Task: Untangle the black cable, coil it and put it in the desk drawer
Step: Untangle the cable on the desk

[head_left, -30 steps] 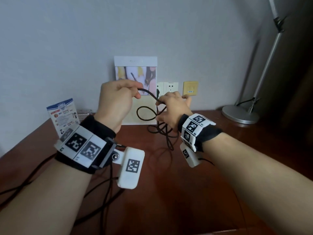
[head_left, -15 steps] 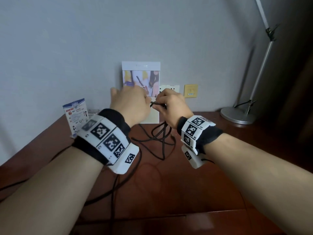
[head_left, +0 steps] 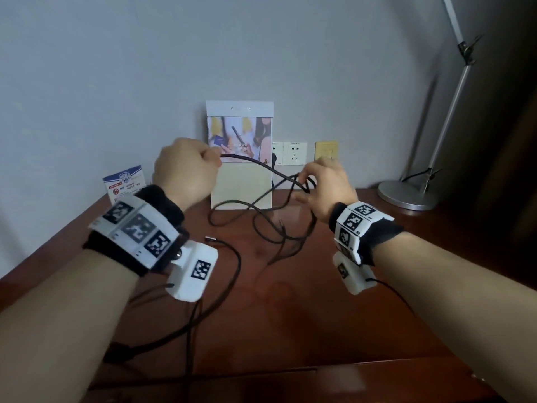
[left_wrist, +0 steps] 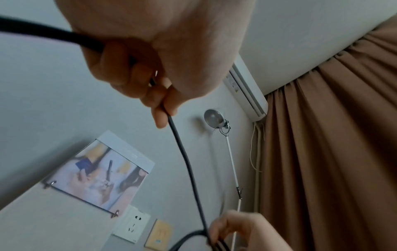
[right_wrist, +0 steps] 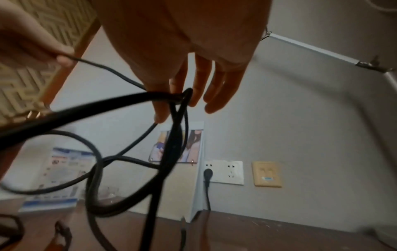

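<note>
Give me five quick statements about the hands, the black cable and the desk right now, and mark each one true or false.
1. The left hand grips the black cable in a closed fist. True.
2. The right hand holds nothing. False: its fingers hold several strands where the cable bunches.
3. The cable is already wound into a neat coil. False: it hangs in loose crossing loops down to the desk.
4. A desk lamp stands at the right rear of the desk. True.
5. Every socket in the wall outlet is free. False: a black plug sits in its left socket.
</note>
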